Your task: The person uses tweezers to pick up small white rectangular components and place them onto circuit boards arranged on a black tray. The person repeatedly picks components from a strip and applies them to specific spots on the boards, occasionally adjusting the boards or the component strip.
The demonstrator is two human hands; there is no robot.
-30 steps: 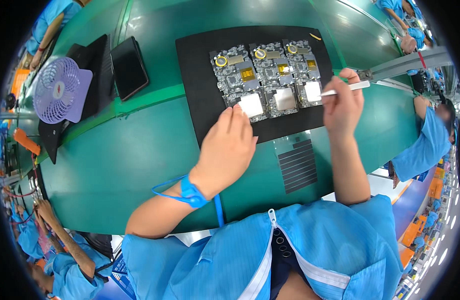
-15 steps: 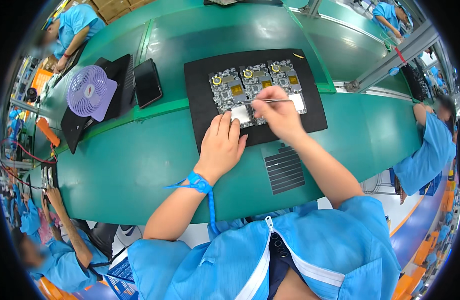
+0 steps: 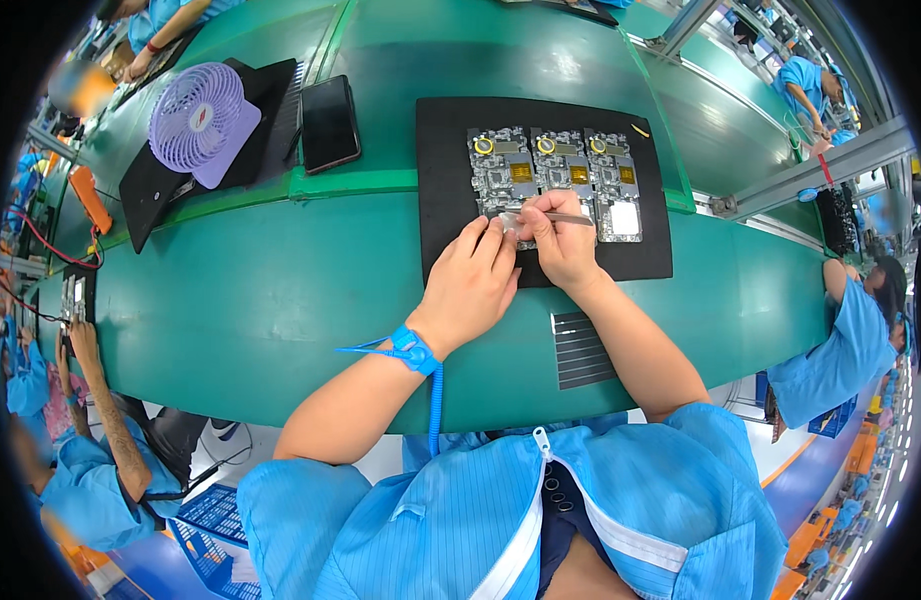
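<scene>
Three grey circuit boards, a left one, a middle one and a right one, lie side by side on a black mat. Each carries a yellow ring and a gold-coloured patch. My right hand pinches thin metal tweezers, their tip end close to my left fingertips. My left hand rests with fingers stretched over the lower end of the left board. A small whitish piece shows between the hands; its edges are unclear. On the right board sits a white square.
A dark sheet with grey strips lies on the green table near me. At the left stand a purple fan and a black phone. A blue coiled cord hangs from my left wrist strap. Other people sit at both sides.
My right hand has moved left with the tweezers, from over the middle and right boards to beside my left fingertips. The whole view has shifted, so the mat appears further right.
</scene>
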